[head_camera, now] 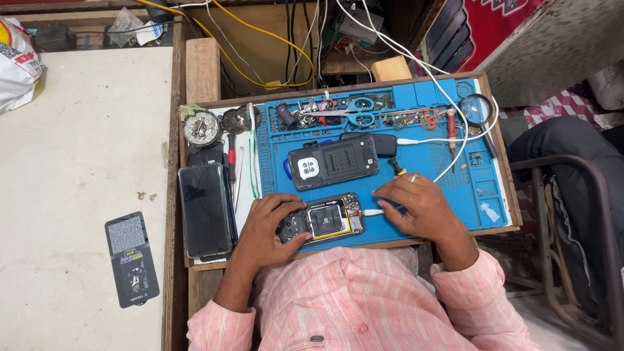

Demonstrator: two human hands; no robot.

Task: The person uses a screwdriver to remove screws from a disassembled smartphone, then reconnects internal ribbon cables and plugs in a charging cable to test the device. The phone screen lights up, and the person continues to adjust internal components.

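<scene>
An opened phone (pixel 328 219) with its insides showing lies near the front edge of a blue work mat (pixel 442 175). My left hand (pixel 270 224) grips the phone's left end, thumb on its face. My right hand (pixel 419 208) pinches a white cable plug (pixel 372 212) at the phone's right end. Just behind the phone lies its dark back cover (pixel 335 162) with a white camera block.
A second phone (pixel 205 208) lies screen-up left of the mat, a black card (pixel 132 259) on the white counter beyond. Scissors (pixel 354 112), a magnifier (pixel 476 107), small parts and a white cable (pixel 455 133) fill the mat's back. A chair (pixel 572 195) stands at right.
</scene>
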